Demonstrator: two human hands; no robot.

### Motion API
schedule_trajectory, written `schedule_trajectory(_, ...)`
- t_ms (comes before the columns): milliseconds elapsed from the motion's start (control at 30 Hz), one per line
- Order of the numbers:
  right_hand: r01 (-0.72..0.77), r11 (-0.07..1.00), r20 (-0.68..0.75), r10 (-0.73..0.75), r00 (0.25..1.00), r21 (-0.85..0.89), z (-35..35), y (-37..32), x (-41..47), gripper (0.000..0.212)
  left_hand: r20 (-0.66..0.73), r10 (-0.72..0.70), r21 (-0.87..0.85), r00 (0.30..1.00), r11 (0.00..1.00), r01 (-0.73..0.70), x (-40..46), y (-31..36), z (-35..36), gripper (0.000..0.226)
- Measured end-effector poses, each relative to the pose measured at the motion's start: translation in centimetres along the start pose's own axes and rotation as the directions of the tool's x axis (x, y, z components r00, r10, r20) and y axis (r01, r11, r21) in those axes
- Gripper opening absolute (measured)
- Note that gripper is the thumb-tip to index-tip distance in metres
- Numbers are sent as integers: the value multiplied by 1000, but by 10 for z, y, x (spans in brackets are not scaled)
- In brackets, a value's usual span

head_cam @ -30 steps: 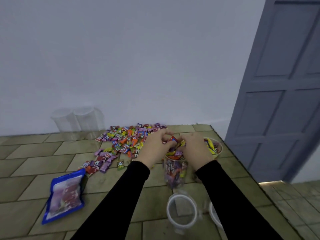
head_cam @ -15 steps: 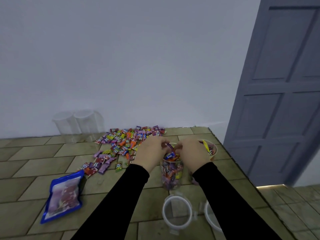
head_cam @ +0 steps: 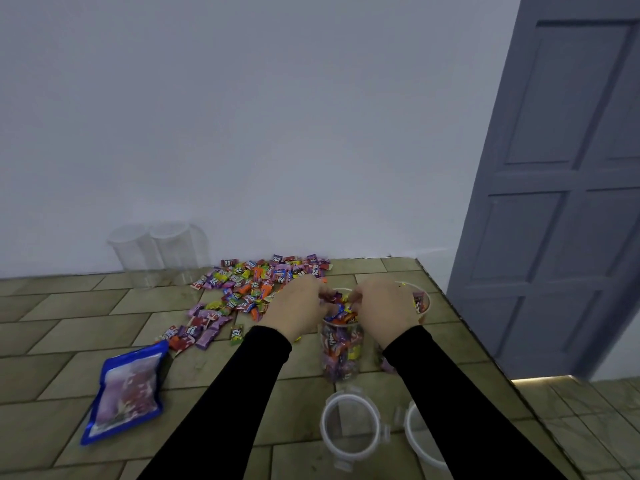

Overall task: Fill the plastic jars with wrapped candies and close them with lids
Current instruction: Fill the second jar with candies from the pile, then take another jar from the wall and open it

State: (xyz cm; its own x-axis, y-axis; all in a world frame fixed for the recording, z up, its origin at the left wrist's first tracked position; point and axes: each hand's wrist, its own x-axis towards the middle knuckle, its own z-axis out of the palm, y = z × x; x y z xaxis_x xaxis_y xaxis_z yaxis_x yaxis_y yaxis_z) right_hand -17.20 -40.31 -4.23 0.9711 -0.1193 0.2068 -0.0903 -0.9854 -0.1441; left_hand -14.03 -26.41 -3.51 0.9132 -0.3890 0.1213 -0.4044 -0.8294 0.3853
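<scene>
A clear plastic jar stands on the tiled table, heaped to its rim with wrapped candies. My left hand and my right hand meet over its mouth, fingers curled onto the top candies. A second jar with candies stands behind my right hand, mostly hidden. A pile of loose wrapped candies lies to the left. Two clear lids with white rims, one and another, lie near the front edge.
Two empty clear jars stand against the white wall at the back left. A blue candy bag lies flat at the front left. The table edge runs along the right, beside a grey door.
The view has shifted a little. Both hands stay at the jar's mouth and have lowered slightly onto the heaped candies.
</scene>
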Motion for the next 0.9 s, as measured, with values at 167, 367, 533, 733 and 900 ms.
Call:
schedule_trajectory(167, 50, 995, 29, -53, 998, 81, -8, 5, 4, 29, 4, -17, -14, 1000, 1000, 17, 3, -4, -3, 34)
schedule_trajectory(367, 60, 996, 73, -55, 996, -66, 0, 1, 5, 27, 1, -12, 14, 1000, 1000, 12, 7, 0, 5, 32)
schedule_trajectory(533, 93, 995, -17, -94, 995, -43, -4, -1, 2, 25, -6, -15, -55, 1000, 998, 15, 7, -4, 4, 29)
schedule_trajectory(733, 176, 969, -133, -154, 979, 175, -16, -21, 2, 28, -142, -21, -164, 990, 986, -3, 2, -18, -14, 24)
schedule_trajectory(900, 272, 924, -141, -242, 960, 270, -25, -59, 14, 26, -237, -75, -147, 969, 988, 40, -9, -45, -43, 21)
